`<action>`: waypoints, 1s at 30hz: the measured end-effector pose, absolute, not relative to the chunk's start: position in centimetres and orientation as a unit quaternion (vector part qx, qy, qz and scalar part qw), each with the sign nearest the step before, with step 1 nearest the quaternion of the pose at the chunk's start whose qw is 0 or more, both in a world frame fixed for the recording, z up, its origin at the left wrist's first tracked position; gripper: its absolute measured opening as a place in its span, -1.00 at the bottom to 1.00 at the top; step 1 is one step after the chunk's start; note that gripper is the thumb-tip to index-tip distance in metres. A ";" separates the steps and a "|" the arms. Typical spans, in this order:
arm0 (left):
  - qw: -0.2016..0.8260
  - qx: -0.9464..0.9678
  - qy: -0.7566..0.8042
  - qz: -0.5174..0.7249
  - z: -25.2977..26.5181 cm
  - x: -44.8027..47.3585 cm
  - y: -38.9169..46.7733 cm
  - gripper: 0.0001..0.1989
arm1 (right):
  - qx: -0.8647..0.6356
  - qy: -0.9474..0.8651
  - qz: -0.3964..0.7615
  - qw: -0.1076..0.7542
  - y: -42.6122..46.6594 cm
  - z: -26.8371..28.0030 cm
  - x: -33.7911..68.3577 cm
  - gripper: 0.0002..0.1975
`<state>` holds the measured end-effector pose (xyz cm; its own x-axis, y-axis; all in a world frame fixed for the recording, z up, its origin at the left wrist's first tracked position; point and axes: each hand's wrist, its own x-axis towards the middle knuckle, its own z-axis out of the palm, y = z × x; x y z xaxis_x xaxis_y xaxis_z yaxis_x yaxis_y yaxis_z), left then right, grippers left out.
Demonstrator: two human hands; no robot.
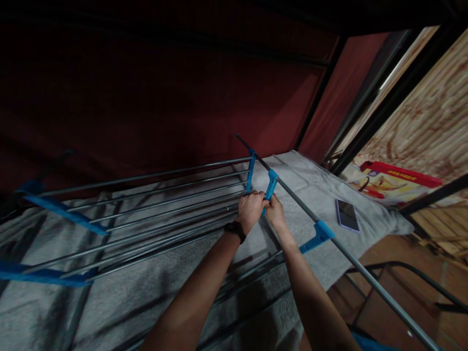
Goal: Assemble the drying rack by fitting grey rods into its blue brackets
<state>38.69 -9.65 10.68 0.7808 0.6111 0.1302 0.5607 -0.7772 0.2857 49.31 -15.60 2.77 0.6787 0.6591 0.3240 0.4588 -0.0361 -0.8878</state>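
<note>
A rack of grey metal tubes (171, 184) joined by blue plastic brackets lies over a grey blanket (310, 187). At its right end, my left hand (251, 209) is closed at a blue bracket (271, 184), near the ends of the cross tubes. My right hand (275, 213) grips the same bracket from the other side, the fingers of both hands meeting. The palms hide the lower part of this bracket. A long side tube (298, 200) runs through its top and on toward the lower right, passing another blue bracket (318, 236).
A phone (347, 215) lies on the blanket to the right. Beyond it sits a red and yellow package (398, 180). Blue brackets (66, 212) hold the rack's left end. A black metal frame (413, 280) stands on the floor at lower right. Behind the rack hangs a dark red wall covering (175, 107).
</note>
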 end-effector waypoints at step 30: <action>0.133 0.927 0.330 0.118 11.8 38.1 -10.0 -0.75 | -0.738 -0.381 0.077 0.552 -15.4 3.0 48.4 -0.79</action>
<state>38.05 -9.99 11.84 0.7543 0.6435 0.1303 0.5810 -0.7466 0.3242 48.39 -15.41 3.03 0.6977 0.6476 0.3063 0.4765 -0.1002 -0.8734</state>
